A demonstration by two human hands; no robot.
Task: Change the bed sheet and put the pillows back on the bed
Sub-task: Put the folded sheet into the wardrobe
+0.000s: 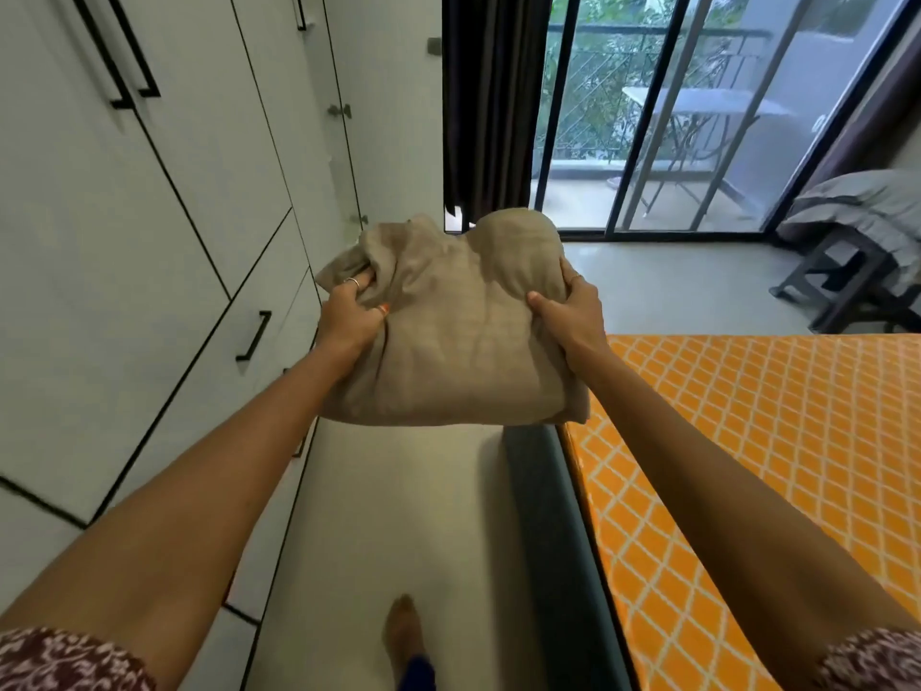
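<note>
A folded beige bed sheet (pixel 448 321) hangs in the air in front of me, over the floor beside the bed. My left hand (pixel 349 316) grips its left edge with fingers curled into the cloth. My right hand (pixel 568 311) grips its right edge, thumb on top. The bed (pixel 772 441) lies to the right, its mattress bare with an orange cover in a white lattice pattern. Grey pillows (pixel 862 207) are piled on a dark stool at the far right.
White wardrobe doors (pixel 149 241) with black handles line the left. A narrow floor strip (pixel 388 516) runs between wardrobe and bed frame (pixel 548 491); my foot (pixel 403 625) stands on it. Ahead are a dark curtain (pixel 493 102) and glass balcony doors (pixel 673 117).
</note>
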